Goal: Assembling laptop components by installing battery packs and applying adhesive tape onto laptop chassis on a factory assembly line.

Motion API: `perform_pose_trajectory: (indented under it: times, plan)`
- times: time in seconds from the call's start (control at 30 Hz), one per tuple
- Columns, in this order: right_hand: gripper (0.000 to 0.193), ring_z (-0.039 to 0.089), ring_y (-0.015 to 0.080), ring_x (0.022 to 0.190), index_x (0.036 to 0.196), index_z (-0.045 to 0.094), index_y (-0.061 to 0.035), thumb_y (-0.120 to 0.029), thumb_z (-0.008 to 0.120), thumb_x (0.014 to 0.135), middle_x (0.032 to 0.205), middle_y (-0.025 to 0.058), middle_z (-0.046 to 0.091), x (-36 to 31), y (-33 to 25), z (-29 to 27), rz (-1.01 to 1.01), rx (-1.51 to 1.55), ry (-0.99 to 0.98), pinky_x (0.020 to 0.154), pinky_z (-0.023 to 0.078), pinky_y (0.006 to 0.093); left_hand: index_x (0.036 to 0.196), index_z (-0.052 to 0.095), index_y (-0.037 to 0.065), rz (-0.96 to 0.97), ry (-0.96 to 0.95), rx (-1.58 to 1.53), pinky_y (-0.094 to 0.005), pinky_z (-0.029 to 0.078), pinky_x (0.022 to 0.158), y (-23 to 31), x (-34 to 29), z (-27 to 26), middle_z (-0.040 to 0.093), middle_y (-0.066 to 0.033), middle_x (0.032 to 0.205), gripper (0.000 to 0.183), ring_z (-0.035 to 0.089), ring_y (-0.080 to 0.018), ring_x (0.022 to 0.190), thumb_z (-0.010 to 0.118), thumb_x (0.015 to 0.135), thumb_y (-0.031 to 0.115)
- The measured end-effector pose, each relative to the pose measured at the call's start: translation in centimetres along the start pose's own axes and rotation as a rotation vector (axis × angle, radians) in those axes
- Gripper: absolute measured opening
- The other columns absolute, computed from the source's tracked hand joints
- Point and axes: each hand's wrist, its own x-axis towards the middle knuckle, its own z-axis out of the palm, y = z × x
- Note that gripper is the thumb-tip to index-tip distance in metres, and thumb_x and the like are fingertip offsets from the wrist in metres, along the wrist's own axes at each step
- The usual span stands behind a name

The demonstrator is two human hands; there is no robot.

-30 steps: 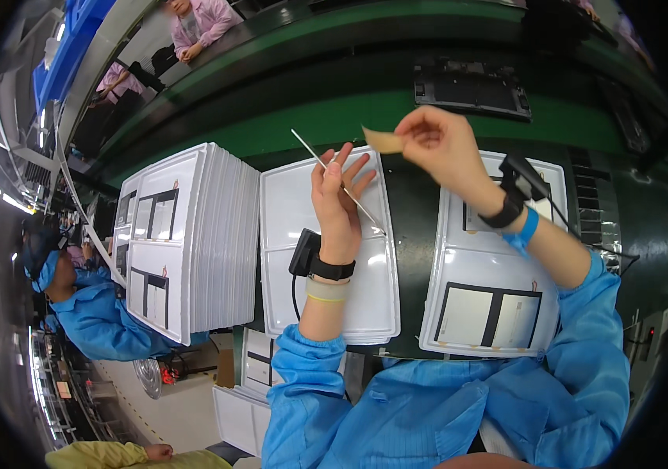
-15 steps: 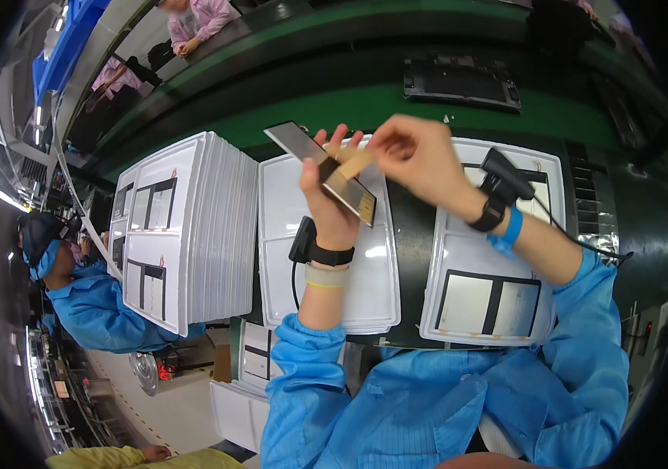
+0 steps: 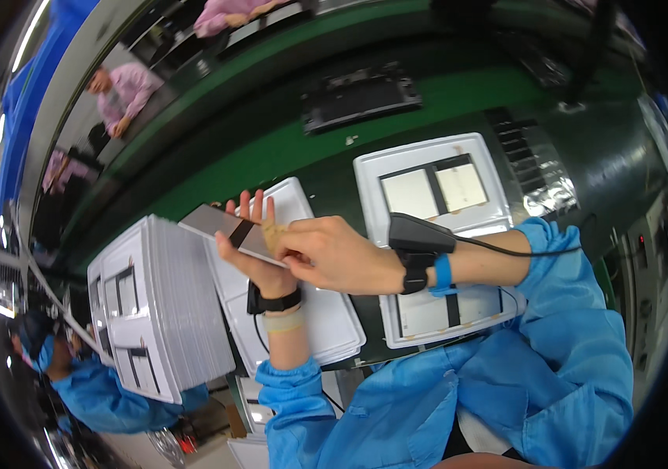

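My left hand (image 3: 265,275), palm up, holds a flat grey battery pack (image 3: 213,222) with a black band across its middle. The thumb lies along the near edge, and several fingertips stick out past the far edge. My right hand (image 3: 342,254) is closed over the pack's right end, fingers bent and pinched. Something tan (image 3: 272,236) shows beside those fingertips; what they grip is hidden. Below both hands lies a white plastic tray (image 3: 332,324), partly covered by my hands and wrist. Each wrist wears a black strap with a small device.
A tall stack of white trays (image 3: 189,313) stands left. Another white tray (image 3: 420,148) at right holds flat black-and-white packs. A dark device frame (image 3: 361,98) lies on the green surface beyond. A black cable (image 3: 506,248) trails from my right wrist. Other people sit left and across.
The view has swung, so the scene appears tilted. My right hand has come over the pack's right end, where a tan strip stretched between pack and fingers before. My left hand still holds the pack.
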Motion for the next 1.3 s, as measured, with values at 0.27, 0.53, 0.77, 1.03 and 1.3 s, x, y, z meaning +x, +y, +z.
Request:
perform_pose_trajectory:
  times: [0.27, 0.53, 0.77, 1.03, 1.3]
  plan:
    - [0.012, 0.067, 0.0322, 0.072, 0.081, 0.064, 0.0, -0.009, 0.069, 0.075, 0.074, 0.015, 0.065, -3.1, -1.1, -8.1, 0.07, -0.003, 0.301, 0.065, 0.053, 0.0404, 0.153, 0.035, -0.004, -0.216, -0.09, -0.106, -0.0484, 0.026, 0.125, 0.1, -0.9, 2.0, 0.042, -0.0227, 0.155, 0.091, 0.039, -0.0352, 0.146, 0.04, 0.093, 0.064]
    - [0.016, 0.07, 0.0111, 0.087, 0.107, 0.071, -0.0016, -0.007, 0.072, 0.093, 0.097, 0.0059, 0.073, -25.4, -7.1, -27.6, 0.263, -0.533, 1.229, 0.078, 0.058, 0.0254, 0.156, 0.022, -0.011, -0.237, -0.049, 0.014, -0.0477, 0.018, 0.13, 0.8, -1.4, 4.3, 0.029, -0.0269, 0.163, 0.088, 0.029, -0.0397, 0.151, 0.038, 0.099, 0.054]
    - [0.031, 0.069, 0.0341, 0.076, 0.093, 0.073, -0.0028, -0.032, 0.074, 0.082, 0.084, 0.0197, 0.071, -59.6, -5.0, -30.8, 1.358, -1.383, 0.927, 0.073, 0.055, 0.0419, 0.158, 0.02, -0.008, -0.197, -0.13, 0.231, -0.0531, 0.027, 0.126, 1.8, -3.4, 6.9, 0.032, -0.0266, 0.16, 0.091, 0.034, -0.044, 0.147, 0.035, 0.098, 0.059]
    - [0.024, 0.068, 0.0133, 0.09, 0.116, 0.071, -0.0001, -0.015, 0.062, 0.101, 0.096, 0.003, 0.072, -39.2, -5.8, -34.9, 0.866, -0.802, 0.83, 0.082, 0.053, 0.0276, 0.15, 0.038, -0.006, 0.055, -0.88, 1.051, -0.041, 0.049, 0.105, 2.0, -2.0, 8.0, 0.057, -0.0216, 0.137, 0.107, 0.064, -0.0343, 0.12, 0.092, 0.069, 0.036]
    - [0.019, 0.066, 0.0099, 0.082, 0.111, 0.071, 0.0033, -0.007, 0.071, 0.095, 0.094, 0.0066, 0.071, -5.2, -0.6, -23.0, 0.373, -0.08, 0.265, 0.075, 0.055, 0.0241, 0.146, 0.049, 0.003, 0.583, -1.249, 1.422, -0.0422, 0.051, 0.093, -1.7, -0.4, 16.2, 0.063, -0.0176, 0.124, 0.102, 0.063, -0.0352, 0.11, 0.093, 0.057, 0.027]
